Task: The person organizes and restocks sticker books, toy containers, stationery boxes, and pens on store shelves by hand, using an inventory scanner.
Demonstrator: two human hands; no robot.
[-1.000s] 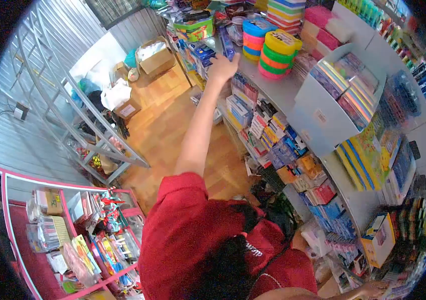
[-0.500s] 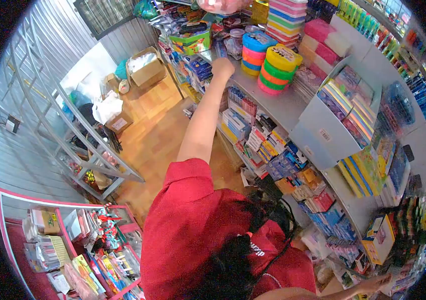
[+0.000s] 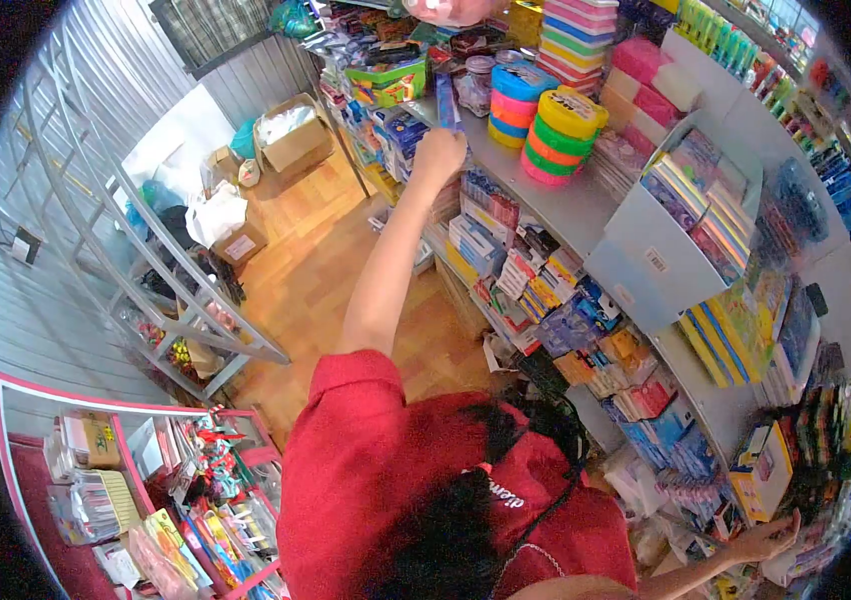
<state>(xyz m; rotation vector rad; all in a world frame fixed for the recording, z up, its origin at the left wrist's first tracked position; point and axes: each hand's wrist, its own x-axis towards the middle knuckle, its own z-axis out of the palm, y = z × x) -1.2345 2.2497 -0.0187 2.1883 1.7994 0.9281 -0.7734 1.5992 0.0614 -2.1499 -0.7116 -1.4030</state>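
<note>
My left hand (image 3: 441, 155) is stretched out over the shelf edge, its fingers closed round the near end of a long, narrow blue packet (image 3: 449, 108). The packet points away from me, beside a clear bag of small jars (image 3: 474, 88). To its right stand two stacks of round coloured tubs, one with a blue lid (image 3: 521, 85) and one with a yellow lid (image 3: 568, 115). Far lower right, my right hand (image 3: 771, 540) has its fingers stretched out near packaged goods and a yellow-edged box (image 3: 761, 470).
A light-blue box of notebooks (image 3: 646, 260) sits on the grey shelf (image 3: 571, 205). Lower shelves hold small cartons (image 3: 521, 275). A metal rack (image 3: 196, 335), an open cardboard box (image 3: 296, 145) on the wooden floor, and a pink-framed display case (image 3: 126, 400) stand to the left.
My left hand has drawn back a little toward me, and more of the blue packet shows beyond it. My right hand has moved slightly up and to the right.
</note>
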